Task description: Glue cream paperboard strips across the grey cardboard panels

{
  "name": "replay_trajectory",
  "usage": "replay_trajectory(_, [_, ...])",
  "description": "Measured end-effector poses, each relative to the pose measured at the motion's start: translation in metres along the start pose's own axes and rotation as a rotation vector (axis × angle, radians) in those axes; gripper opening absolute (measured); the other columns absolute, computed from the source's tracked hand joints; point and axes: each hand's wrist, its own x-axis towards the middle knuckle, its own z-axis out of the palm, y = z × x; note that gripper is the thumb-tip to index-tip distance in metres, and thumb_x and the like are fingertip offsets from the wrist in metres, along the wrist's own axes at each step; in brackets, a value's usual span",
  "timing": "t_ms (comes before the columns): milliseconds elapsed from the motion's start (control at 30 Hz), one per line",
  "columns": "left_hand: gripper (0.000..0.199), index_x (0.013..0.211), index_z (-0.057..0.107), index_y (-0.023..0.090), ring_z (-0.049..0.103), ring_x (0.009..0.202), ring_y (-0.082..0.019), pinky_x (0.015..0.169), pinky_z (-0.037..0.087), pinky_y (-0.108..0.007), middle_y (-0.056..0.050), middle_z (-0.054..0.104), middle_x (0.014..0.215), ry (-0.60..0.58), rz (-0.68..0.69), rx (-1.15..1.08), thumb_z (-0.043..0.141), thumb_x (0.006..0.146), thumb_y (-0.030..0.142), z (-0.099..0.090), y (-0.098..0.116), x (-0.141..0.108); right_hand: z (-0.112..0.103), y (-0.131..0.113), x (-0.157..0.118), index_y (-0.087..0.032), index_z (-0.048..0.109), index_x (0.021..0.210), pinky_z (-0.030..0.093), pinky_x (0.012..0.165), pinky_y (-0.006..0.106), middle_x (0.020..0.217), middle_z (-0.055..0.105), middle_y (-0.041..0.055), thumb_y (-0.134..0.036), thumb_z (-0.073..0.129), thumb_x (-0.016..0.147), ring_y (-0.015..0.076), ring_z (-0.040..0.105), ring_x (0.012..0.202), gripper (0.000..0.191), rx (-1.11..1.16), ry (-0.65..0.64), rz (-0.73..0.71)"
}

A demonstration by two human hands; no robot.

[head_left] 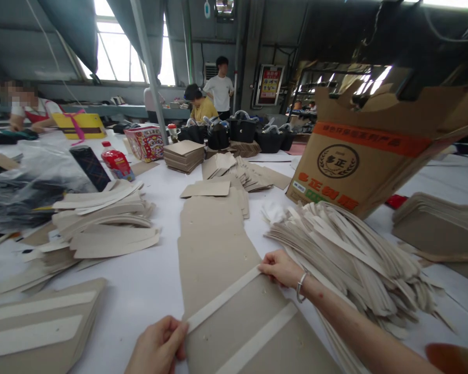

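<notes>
A pale narrow strip is stretched at a slant across a grey-brown cardboard sheet. My left hand pinches its near left end at the sheet's edge. The far right end is pinched between the thumb and fingers of my right hand, whose wrist carries a silver bracelet. Nearer to me, a second pale strip lies across the cardboard, parallel to the first. Beyond, more cardboard sheets overlap in a row leading away. To the right of my right hand spreads a large heap of loose strips.
Stacked cardboard with strips across it lies front left, below a pile of curved pieces. A red bottle stands behind. A large open carton leans at right, near more stacked cardboard. Several people are across the room.
</notes>
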Motion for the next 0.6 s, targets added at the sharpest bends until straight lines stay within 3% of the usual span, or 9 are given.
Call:
replay_trajectory(233, [0.033,0.063,0.049,0.016,0.039,0.029,-0.005,0.032,0.022,-0.018,0.002,0.058,0.049,0.031,-0.026,-0.031,0.044,0.075,0.047,-0.0019,0.0023,-0.0006,-0.0005,-0.0016,-0.0013,-0.018,0.047,0.058,0.018,0.026,0.016,0.042,0.047,-0.0070,-0.038,0.057,0.069,0.0024,0.032,0.025,0.025,0.017,-0.059,0.028])
replay_trajectory(600, [0.035,0.063,0.048,0.017,0.038,0.028,-0.005,0.031,0.021,-0.018,0.003,0.057,0.047,0.060,-0.055,-0.051,0.045,0.074,0.050,0.0002,0.0000,0.0031,-0.0005,0.0009,-0.0009,-0.019,0.044,0.056,0.017,0.028,0.017,0.042,0.046,-0.0067,-0.048,0.060,0.063,0.0026,0.032,0.027,0.034,0.060,-0.068,0.049])
